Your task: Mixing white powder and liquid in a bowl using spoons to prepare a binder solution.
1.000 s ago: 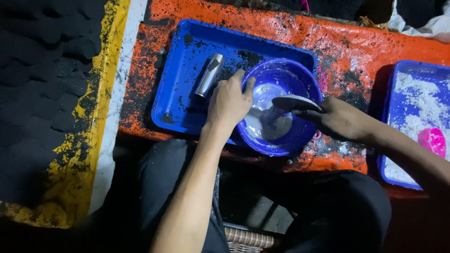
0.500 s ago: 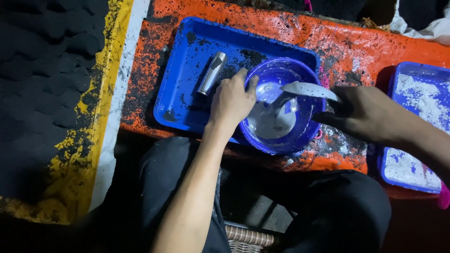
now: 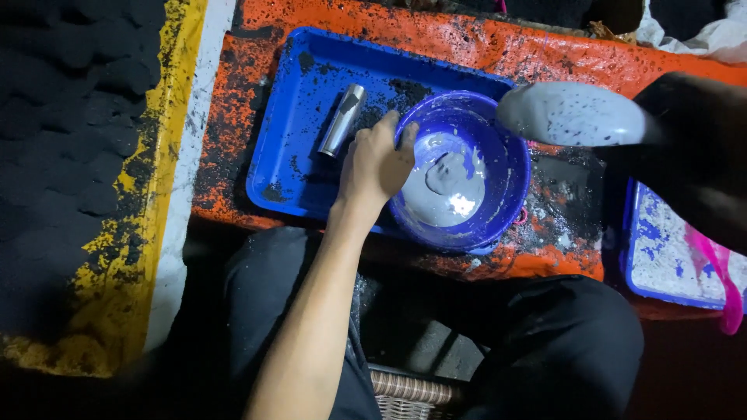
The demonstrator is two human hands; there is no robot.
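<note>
My left hand [image 3: 378, 164] grips the left rim of a round blue bowl [image 3: 498, 222] that holds grey paste. The bowl sits on the right end of a blue tray [image 3: 289, 175] speckled with black powder. My right hand [image 3: 685, 148] is raised close to the camera, above and right of the bowl, and holds a spoon-like tool [image 3: 572, 114] coated in grey paste. A small metal cylinder [image 3: 342, 119] lies on the tray just left of my left hand.
The tray rests on an orange, black-stained surface [image 3: 545, 58]. A second blue tray [image 3: 661, 264] dusted with white powder lies at the right, with a pink object [image 3: 720, 280] on it. A dark textured floor with a yellow stripe [image 3: 167, 163] lies at the left. My knees are below.
My right hand has lifted the paste-coated tool out of the bowl, up and to the right toward the camera. My left hand has stayed on the bowl's rim.
</note>
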